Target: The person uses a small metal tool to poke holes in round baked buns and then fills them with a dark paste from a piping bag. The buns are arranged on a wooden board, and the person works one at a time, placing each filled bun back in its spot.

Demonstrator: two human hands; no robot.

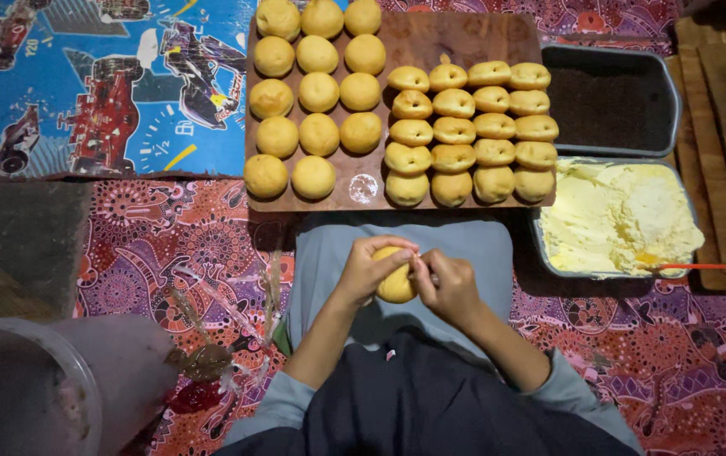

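Patterned cloth (169, 245) in reds and purples covers the floor where the person sits, and a grey fabric panel (329, 245) lies over the lap at the near centre. Over that panel both hands meet on a round golden bun (395, 285): the left hand (369, 268) wraps over its top and left side, fingers curled closed on it, while the right hand (447, 285) presses against its right edge with fingers pinched narrow; whether it grips anything else cannot be told. Just beyond the hands lies a brown wooden board (363, 165) holding smooth round buns (316, 91) on its left half and split buns (473, 131) in tight rows on its right. To the right stand two metal trays, the far one filled with dark crumbs (612, 105), the near one with pale yellow cream (612, 215), an orange-handled tool (701, 267) resting at its near edge. A blue mat printed with racing cars (101, 84) lies far left. Crumpled clear plastic (219, 304) lies near left, beside a translucent tub (25, 388).
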